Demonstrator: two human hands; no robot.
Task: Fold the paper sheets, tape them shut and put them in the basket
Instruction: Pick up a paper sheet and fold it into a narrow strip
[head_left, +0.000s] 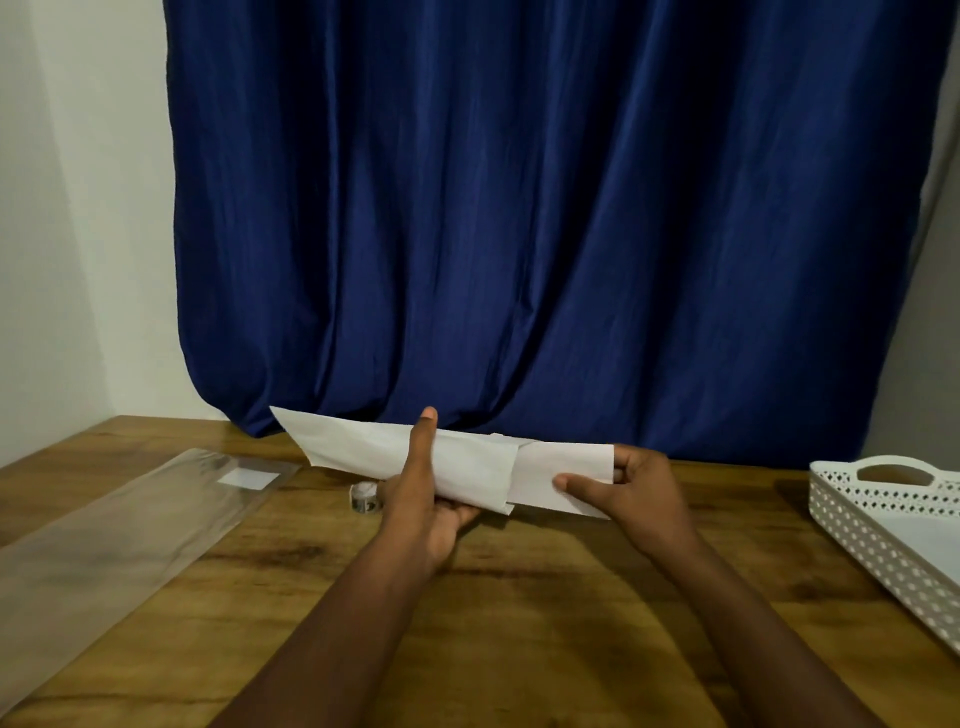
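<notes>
A folded white paper (457, 462) is held up above the table (519, 597) at the centre of the frame, lying roughly level, with its left end reaching toward the lower edge of the curtain (519, 208). It is gripped near its middle by the left hand (423, 499): the thumb is laid straight up across the front face, and the fingers are curled underneath. Its right end is pinched by the right hand (631, 491), the thumb pressed on the front face near the lower edge and the fingers wrapped behind. An overlapping flap edge is seen running down the paper between the two hands.

A small tape roll (366, 497) is set on the table just left of the left hand, partly hidden by it. A clear plastic sleeve (119, 540) is spread flat across the lower left of the frame, with a white label near its far end. The white perforated basket (883, 525) is placed at the right edge of the frame, well apart from the paper, and is cut off by the border; only a bare part of its floor is shown. The upper half of the frame is filled by the dark blue curtain, with pale wall visible at the upper left and far right.
</notes>
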